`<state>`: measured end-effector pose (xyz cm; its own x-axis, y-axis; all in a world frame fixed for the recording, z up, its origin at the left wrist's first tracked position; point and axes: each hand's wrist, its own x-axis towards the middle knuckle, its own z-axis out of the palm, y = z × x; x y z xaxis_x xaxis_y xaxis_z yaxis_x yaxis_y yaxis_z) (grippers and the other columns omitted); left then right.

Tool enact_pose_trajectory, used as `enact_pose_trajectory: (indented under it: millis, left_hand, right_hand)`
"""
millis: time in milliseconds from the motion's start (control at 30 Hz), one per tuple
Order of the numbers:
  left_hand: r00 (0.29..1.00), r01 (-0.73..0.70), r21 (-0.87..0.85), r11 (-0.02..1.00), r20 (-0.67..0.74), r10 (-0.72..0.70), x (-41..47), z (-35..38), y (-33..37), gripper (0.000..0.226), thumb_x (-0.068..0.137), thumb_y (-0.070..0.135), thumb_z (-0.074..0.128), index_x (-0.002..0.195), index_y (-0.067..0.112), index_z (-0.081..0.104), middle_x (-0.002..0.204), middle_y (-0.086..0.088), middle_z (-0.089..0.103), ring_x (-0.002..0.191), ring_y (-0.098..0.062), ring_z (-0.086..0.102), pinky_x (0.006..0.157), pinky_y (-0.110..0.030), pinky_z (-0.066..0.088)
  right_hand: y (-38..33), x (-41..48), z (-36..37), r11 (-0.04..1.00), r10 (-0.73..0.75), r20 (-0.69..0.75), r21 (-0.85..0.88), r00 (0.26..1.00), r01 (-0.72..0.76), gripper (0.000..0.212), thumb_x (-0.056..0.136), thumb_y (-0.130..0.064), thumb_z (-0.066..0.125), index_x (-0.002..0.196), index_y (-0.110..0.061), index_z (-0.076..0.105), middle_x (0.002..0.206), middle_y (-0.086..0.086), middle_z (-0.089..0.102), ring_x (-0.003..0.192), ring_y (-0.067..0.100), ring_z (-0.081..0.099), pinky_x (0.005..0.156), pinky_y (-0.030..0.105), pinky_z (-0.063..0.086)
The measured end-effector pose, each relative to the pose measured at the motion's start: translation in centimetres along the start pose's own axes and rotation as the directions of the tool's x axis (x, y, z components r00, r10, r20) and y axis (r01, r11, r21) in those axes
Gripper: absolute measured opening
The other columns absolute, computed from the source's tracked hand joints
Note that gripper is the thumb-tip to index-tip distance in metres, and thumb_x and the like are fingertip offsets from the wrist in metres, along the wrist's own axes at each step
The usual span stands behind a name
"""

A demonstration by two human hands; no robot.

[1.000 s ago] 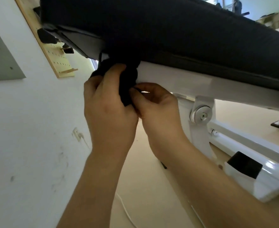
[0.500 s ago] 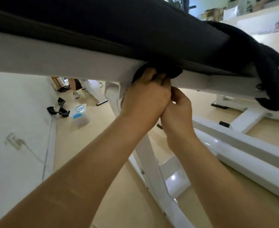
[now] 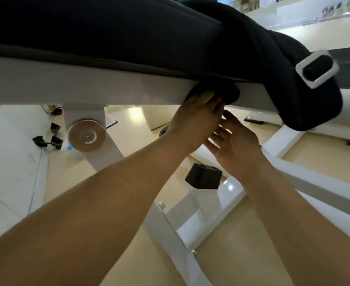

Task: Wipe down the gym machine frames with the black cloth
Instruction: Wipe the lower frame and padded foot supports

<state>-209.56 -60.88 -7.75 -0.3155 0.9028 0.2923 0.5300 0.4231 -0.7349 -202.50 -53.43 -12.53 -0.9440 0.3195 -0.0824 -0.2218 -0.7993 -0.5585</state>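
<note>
The black cloth point(image 3: 215, 93), soft and bunched into a rounded wad, is pressed against the lower face of the white frame beam point(image 3: 87, 85) at 1 o'clock from the middle of the view. It is gripped from below by the left hand point(image 3: 196, 118), whose fingers are curled into it. The right hand point(image 3: 237, 145) is held at 4 o'clock of the left, with its fingers loosely spread and nothing in them; whether the two hands touch cannot be told.

The beam is smooth, painted metal. A black padded cushion point(image 3: 108, 27) lies along it at 12 o'clock, and a fuzzy dark wrap point(image 3: 293, 93) with a white rectangular buckle point(image 3: 316, 68) is draped at 2 o'clock. A round, dull metal pivot disc point(image 3: 86, 135) is seen at 9 o'clock, and a matte black block point(image 3: 204, 176) at 5 o'clock.

A pale tub point(image 3: 68, 147) with a blue patch is mostly hidden behind the disc; its contents cannot be made out.
</note>
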Motion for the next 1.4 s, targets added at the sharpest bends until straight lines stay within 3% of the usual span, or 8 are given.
enact_pose_trajectory:
  millis: [133,300,633,733,967,1133,1267,1400]
  left_hand:
    - [0.880,0.350,-0.597,0.722,-0.055,-0.472,1.4,-0.7,3.3,0.044,0.096,0.019,0.049,0.139,0.024,0.047,0.139,-0.002,0.051,0.128,-0.022,0.044,0.098,-0.026,0.040]
    - [0.563,0.297,-0.934,-0.199,0.339,-0.753,2.1,-2.1,6.4,0.038,0.086,0.012,0.056,0.119,0.028,0.066,0.104,0.001,0.071,0.091,-0.018,0.064,0.071,-0.005,0.044]
    - [0.742,0.026,-0.549,-0.836,0.570,-0.352,-0.6,-0.9,4.6,0.022,0.095,0.031,0.049,0.102,0.020,0.068,0.097,-0.003,0.072,0.100,-0.021,0.065,0.095,-0.040,0.050]
    - [0.757,0.064,-0.625,-0.778,0.538,-0.370,-0.3,-0.4,4.7,0.030,0.101,0.031,0.041,0.122,0.021,0.062,0.107,0.000,0.070,0.102,-0.015,0.065,0.088,-0.026,0.051]
    - [0.741,0.415,-0.907,-0.075,0.385,-0.549,-1.1,3.7,4.5,0.039,0.098,0.010,0.045,0.132,0.026,0.056,0.105,0.000,0.068,0.070,-0.007,0.053,0.063,-0.015,0.045]
    - [0.814,0.535,-0.844,0.033,0.505,-0.286,-6.1,8.4,7.9,0.064,0.089,0.002,0.051,0.146,0.024,0.035,0.115,-0.006,0.061,0.105,-0.025,0.058,0.089,-0.032,0.048]
    - [0.862,0.502,-0.804,0.317,0.440,-0.250,-7.7,10.1,10.0,0.077,0.082,-0.004,0.053,0.151,0.013,0.024,0.149,-0.007,0.036,0.135,-0.027,0.035,0.107,-0.038,0.038]
    - [0.817,0.569,-0.766,0.298,0.486,-0.310,-10.6,10.3,11.3,0.081,0.085,-0.006,0.050,0.153,0.008,0.008,0.160,-0.007,0.009,0.147,-0.021,0.008,0.118,-0.028,0.015]
  right_hand:
    - [-1.1,-0.2,-0.7,1.000,0.006,0.024,0.004,1.000,-0.006,0.032,0.099,-0.024,0.044,0.128,-0.024,0.059,0.117,-0.002,0.069,0.108,0.014,0.065,0.079,0.031,0.055]
    - [-1.4,-1.0,-1.9,0.989,0.003,0.003,0.147,1.000,-0.003,0.036,0.101,-0.023,0.041,0.135,-0.017,0.052,0.128,0.002,0.062,0.121,0.019,0.057,0.107,0.039,0.039]
    - [1.3,-1.5,0.8,0.658,-0.576,-0.078,-0.635,0.814,0.405,0.027,0.093,-0.013,0.059,0.119,-0.017,0.067,0.110,-0.001,0.071,0.102,0.013,0.066,0.096,0.037,0.052]
    - [1.0,0.2,1.0,0.541,-0.673,-0.109,-0.747,0.731,0.387,0.024,0.092,-0.009,0.060,0.114,-0.012,0.069,0.106,0.003,0.071,0.100,0.017,0.066,0.095,0.039,0.052]
    - [2.2,3.9,-1.4,0.302,-0.632,-0.001,-0.922,0.775,0.244,0.013,0.090,-0.007,0.057,0.097,-0.017,0.062,0.086,-0.002,0.064,0.086,0.024,0.065,0.082,0.038,0.055]
    - [6.8,4.8,-6.6,0.012,-0.445,0.022,-0.999,0.895,0.031,0.029,0.090,-0.014,0.055,0.062,-0.020,0.054,0.058,-0.007,0.056,0.059,0.017,0.058,0.050,0.021,0.040]
    - [9.8,4.6,-9.1,-0.428,-0.154,0.142,-0.901,0.978,0.064,0.012,0.092,-0.006,0.047,0.092,-0.007,0.059,0.077,0.001,0.056,0.079,0.020,0.059,0.058,0.020,0.035]
    - [9.2,4.4,-9.3,-0.500,-0.139,0.107,-0.866,0.984,0.024,0.010,0.091,-0.006,0.051,0.096,-0.005,0.059,0.089,0.010,0.066,0.073,0.021,0.058,0.063,0.028,0.045]
